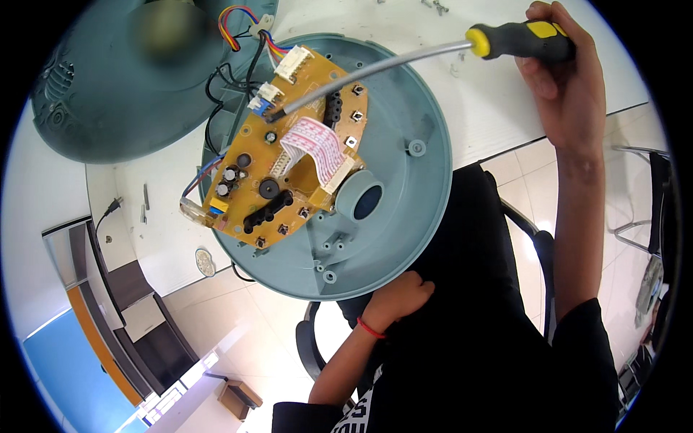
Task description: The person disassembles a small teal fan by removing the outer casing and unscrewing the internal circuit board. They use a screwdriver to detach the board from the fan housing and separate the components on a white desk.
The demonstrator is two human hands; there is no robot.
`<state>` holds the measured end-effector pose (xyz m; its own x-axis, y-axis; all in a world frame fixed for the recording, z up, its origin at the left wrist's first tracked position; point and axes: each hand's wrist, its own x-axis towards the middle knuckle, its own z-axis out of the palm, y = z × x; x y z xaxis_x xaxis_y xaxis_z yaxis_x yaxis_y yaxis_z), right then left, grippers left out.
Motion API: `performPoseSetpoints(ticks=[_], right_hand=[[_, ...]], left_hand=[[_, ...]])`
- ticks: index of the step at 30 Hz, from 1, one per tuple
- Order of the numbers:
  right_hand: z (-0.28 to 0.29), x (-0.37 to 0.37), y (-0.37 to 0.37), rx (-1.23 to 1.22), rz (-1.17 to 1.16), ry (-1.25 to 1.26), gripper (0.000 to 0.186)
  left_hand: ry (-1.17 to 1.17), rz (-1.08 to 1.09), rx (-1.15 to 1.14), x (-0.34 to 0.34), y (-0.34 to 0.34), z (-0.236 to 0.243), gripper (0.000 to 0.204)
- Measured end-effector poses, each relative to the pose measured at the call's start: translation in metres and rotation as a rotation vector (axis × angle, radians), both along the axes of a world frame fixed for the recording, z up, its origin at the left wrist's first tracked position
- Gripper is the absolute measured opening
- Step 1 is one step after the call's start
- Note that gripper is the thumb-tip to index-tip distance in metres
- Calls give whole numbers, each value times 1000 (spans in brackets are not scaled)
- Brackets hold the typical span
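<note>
My right hand [569,94] is closed around the black and yellow handle of a long screwdriver [404,59]. The screwdriver's dark tip reaches the yellow-brown circuit board [249,148], beside a blue connector [260,105]; whether it touches cannot be told. The board lies in a round grey-green plastic housing [404,231], and a white-and-pink ribbon cable [312,144] arches over it. Below the housing's near rim, my left hand [399,296] is curled closed by my lap, with a red cord at its wrist and no object showing in it.
A second grey-green shell [108,108] lies at the far left, joined to the board by coloured and black wires [229,29]. Small screws [437,7] lie on the white table [484,108]. A power plug [114,205] is at the left, and a chair [653,191] stands at the right.
</note>
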<state>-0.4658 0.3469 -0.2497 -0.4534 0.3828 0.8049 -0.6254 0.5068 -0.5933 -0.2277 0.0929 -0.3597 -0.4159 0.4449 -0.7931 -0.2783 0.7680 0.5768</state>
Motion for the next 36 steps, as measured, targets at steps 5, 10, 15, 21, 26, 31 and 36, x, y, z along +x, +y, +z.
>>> performPoseSetpoints(ticks=[5,10,15,21,26,31,36], right_hand=[[54,44,-25,-644,399,-560,36],[57,41,-27,-702,357,-563,36],[45,39,-19,-671,426,-435,36],[19,41,26,-616,645,-402,43],[47,87,9,-360,288,-116,46],[90,120,20,-152,588,-104,38],[82,114,-21,64,397,-1,36]], left_hand=[[-69,15,-27,-6,2,8,55],[-111,37,-56,-8,3,13,55],[-73,2,-19,-5,0,6,55],[61,-22,-39,3,-2,-3,53],[117,9,-20,2,-5,-1,50],[203,34,10,9,-6,-4,50],[163,22,-23,9,-6,-2,51]])
